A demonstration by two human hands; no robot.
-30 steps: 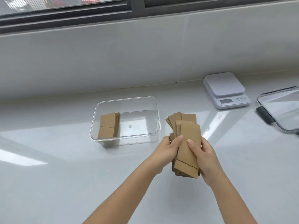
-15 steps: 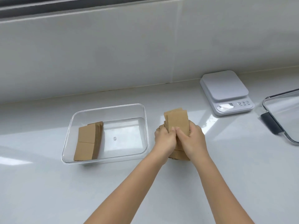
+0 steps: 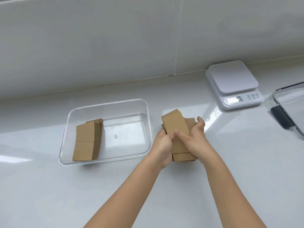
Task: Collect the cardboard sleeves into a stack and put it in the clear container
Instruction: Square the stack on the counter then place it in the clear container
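A bundle of brown cardboard sleeves (image 3: 175,125) stands on the white counter, just right of the clear container (image 3: 144,102). My left hand (image 3: 162,143) grips the bundle's left side and my right hand (image 3: 195,137) presses its right side, thumbs meeting on the front. The lower sleeves are slightly uneven. Inside the clear container, another stack of sleeves (image 3: 87,139) leans against the left wall; the right half of the container holds nothing.
A white kitchen scale (image 3: 232,83) sits at the back right of the counter. A clear lid with a dark clip (image 3: 282,118) lies at the right edge. A white tiled wall (image 3: 115,38) rises behind.
The fanned sleeves have been squeezed into a tighter bundle and lowered toward the counter. Both hands closed in around it. The camera tilted down.
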